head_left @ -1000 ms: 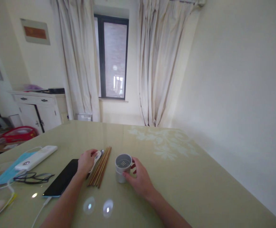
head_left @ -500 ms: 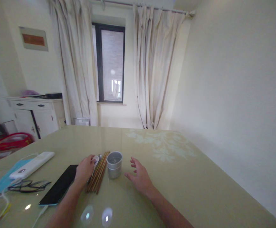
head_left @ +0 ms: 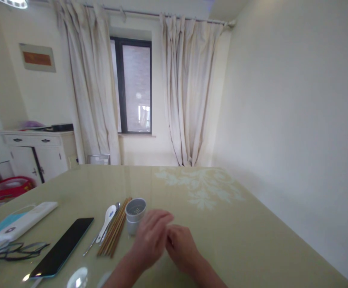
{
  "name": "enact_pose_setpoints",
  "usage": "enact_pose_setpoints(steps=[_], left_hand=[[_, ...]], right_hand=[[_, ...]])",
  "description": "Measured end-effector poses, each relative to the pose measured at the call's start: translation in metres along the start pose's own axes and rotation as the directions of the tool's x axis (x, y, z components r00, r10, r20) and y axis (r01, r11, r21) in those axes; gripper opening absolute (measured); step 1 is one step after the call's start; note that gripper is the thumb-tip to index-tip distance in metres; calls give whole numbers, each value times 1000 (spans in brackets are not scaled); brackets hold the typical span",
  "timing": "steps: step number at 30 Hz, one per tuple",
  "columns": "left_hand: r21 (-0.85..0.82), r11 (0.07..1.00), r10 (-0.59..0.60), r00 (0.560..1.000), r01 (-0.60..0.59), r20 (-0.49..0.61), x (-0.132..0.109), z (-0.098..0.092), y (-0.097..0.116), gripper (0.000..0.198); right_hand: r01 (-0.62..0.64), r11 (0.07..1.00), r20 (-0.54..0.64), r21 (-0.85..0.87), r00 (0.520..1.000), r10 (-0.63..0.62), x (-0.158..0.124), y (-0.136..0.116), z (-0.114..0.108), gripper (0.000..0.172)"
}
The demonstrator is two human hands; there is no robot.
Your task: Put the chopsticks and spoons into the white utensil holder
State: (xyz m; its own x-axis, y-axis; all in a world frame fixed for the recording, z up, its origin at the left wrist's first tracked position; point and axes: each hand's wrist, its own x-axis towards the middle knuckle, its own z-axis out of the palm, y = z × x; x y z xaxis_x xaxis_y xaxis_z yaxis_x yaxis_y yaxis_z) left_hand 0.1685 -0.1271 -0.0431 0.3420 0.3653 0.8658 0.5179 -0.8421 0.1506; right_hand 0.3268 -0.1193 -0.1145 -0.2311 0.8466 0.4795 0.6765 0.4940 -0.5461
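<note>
A plain cream wall [head_left: 294,104] fills the right of the room, and below it spreads the glossy pale-olive worktop [head_left: 240,248], marked near its far right with a whitish leaf pattern [head_left: 202,188]. Behind the far edge hang long off-white cloth curtains [head_left: 189,96] on both sides of a dark-framed window [head_left: 136,88]; a white wooden cabinet [head_left: 24,158] stands at the left. Over the near part of the worktop, both forearms reach in from the bottom edge and the hands meet at mid-view. The left hand [head_left: 151,236], blurred, points forward and to the right with its fingers bent, overlapping the right hand [head_left: 181,244], whose fingers curl inward; whether they press together or pinch something between them I cannot tell. On the left lies a flat black phone [head_left: 64,246], with thin dark-framed glasses [head_left: 16,252] beside it. Nearer the hands, a bundle of slim brown chopsticks [head_left: 114,232] lies just left of the upright grey cylindrical cup [head_left: 133,226], which the left hand partly covers. Beside the chopsticks rests a white spoon [head_left: 105,226], partly over a thin silver metal utensil [head_left: 90,247].
</note>
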Motion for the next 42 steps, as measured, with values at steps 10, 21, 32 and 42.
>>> enact_pose_setpoints(steps=[10,21,32,42], left_hand=[[-284,850,-262,823,445,504,-16,43,14,26],[-190,865,-313,797,464,516,-12,41,14,28],[18,983,-171,883,182,438,-10,29,15,31],[361,740,-545,820,568,-174,-8,-10,-30,29]], right_hand=[[40,993,77,-115,997,-31,-3,21,44,31],[207,969,218,-133,960,-175,-15,30,33,40],[188,980,207,-70,964,-170,-9,5,16,28],[48,997,-80,-67,995,-54,3,5,-17,41]])
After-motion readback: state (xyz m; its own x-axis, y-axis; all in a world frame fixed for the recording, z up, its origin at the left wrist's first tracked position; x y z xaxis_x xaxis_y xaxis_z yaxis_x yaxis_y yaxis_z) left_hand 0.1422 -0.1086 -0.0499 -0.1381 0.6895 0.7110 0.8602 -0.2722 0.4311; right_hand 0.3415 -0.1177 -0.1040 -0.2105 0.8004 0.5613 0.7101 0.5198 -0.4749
